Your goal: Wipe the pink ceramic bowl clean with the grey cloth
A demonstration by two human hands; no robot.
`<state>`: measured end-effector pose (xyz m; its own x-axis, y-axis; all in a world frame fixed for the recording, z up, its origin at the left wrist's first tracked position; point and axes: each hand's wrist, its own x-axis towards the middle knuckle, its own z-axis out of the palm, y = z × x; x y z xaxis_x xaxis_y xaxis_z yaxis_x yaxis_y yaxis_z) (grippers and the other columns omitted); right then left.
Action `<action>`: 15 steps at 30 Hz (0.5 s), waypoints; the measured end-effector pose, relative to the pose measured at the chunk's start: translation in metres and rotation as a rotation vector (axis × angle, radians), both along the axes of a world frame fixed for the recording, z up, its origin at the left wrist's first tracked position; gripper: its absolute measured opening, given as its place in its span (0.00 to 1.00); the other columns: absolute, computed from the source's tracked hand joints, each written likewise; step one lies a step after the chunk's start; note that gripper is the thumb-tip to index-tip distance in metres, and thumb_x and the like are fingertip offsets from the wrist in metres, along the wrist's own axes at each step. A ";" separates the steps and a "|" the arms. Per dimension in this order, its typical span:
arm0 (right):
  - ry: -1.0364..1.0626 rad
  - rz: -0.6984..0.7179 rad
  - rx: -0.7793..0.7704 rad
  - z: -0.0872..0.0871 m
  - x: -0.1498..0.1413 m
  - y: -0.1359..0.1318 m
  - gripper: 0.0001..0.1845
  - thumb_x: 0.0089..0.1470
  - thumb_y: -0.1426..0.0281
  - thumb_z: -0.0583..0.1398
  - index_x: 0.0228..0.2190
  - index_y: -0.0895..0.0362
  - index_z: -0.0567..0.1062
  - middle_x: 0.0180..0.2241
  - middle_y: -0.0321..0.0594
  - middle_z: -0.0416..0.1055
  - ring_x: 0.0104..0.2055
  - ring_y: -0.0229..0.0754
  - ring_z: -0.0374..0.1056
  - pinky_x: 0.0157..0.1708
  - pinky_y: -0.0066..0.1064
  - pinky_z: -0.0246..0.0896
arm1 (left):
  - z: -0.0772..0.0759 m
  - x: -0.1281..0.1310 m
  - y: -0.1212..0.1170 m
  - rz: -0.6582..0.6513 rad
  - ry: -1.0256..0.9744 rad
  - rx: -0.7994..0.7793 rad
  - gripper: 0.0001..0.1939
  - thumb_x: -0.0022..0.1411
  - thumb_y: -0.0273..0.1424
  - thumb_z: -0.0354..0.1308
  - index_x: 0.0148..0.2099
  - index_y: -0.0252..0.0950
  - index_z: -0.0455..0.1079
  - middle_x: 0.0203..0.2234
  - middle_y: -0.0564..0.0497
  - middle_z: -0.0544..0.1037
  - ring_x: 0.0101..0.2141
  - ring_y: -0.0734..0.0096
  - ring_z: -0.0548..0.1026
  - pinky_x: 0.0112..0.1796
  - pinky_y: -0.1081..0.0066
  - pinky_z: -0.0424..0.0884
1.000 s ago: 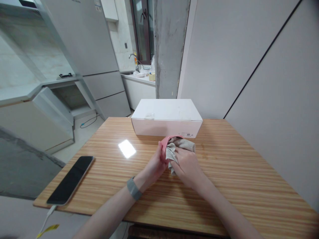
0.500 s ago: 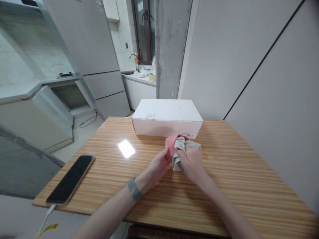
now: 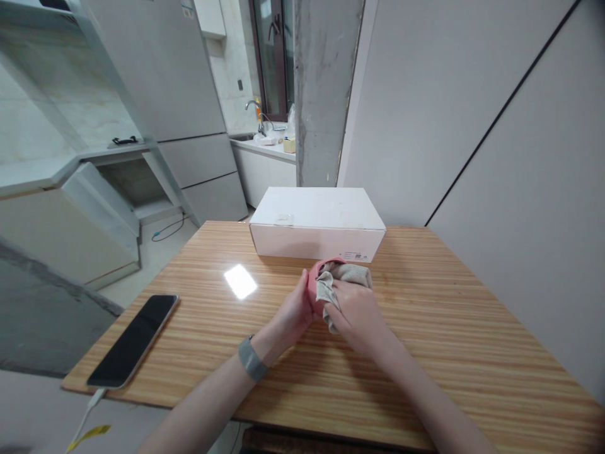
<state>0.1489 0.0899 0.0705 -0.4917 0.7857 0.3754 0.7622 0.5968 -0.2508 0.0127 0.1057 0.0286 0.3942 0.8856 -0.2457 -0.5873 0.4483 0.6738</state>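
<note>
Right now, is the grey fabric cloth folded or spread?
Bunched: the grey fabric cloth shows creased folds around the right hand.

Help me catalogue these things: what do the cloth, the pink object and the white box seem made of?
Cloth: soft matte fabric, by its drooping folds.
Pink object: smooth, perhaps plastic or ceramic, by its even colour; largely hidden.
White box: probably cardboard, smooth, by its flat panels and lid seam.

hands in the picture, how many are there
2. The bare left hand holds a pink rounded object; the bare right hand, to its right, holds a crumpled grey cloth against that object. Some fingers are hidden.
</note>
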 end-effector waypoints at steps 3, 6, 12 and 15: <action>0.053 -0.096 -0.020 -0.003 0.001 0.002 0.14 0.58 0.71 0.49 0.26 0.56 0.72 0.27 0.42 0.75 0.30 0.43 0.67 0.32 0.33 0.51 | 0.006 0.000 -0.004 -0.033 -0.069 -0.042 0.21 0.69 0.44 0.46 0.55 0.40 0.71 0.42 0.50 0.79 0.38 0.71 0.76 0.36 0.74 0.69; 0.157 -0.215 -0.017 -0.004 0.004 0.004 0.17 0.59 0.69 0.48 0.22 0.56 0.70 0.23 0.42 0.74 0.26 0.43 0.66 0.28 0.33 0.49 | 0.006 0.000 -0.006 -0.079 -0.099 -0.022 0.15 0.66 0.38 0.52 0.47 0.36 0.75 0.39 0.49 0.80 0.37 0.72 0.75 0.38 0.74 0.68; 0.346 -0.298 -0.133 -0.006 0.003 0.005 0.25 0.62 0.60 0.48 0.18 0.55 0.68 0.18 0.40 0.70 0.23 0.42 0.65 0.25 0.32 0.49 | -0.009 0.006 -0.008 -0.019 -0.028 0.214 0.16 0.61 0.34 0.60 0.50 0.34 0.74 0.45 0.44 0.78 0.43 0.66 0.74 0.43 0.71 0.66; 0.360 -0.286 -0.133 -0.006 0.000 0.004 0.25 0.62 0.58 0.48 0.18 0.55 0.68 0.18 0.40 0.70 0.23 0.43 0.65 0.25 0.32 0.49 | -0.009 0.007 -0.009 0.016 -0.013 0.251 0.17 0.63 0.36 0.59 0.51 0.33 0.74 0.47 0.43 0.77 0.48 0.63 0.72 0.48 0.69 0.65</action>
<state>0.1490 0.0939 0.0643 -0.1054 0.9232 0.3697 0.7418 0.3205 -0.5891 0.0198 0.0971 0.0197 0.3816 0.9242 -0.0119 -0.6026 0.2585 0.7550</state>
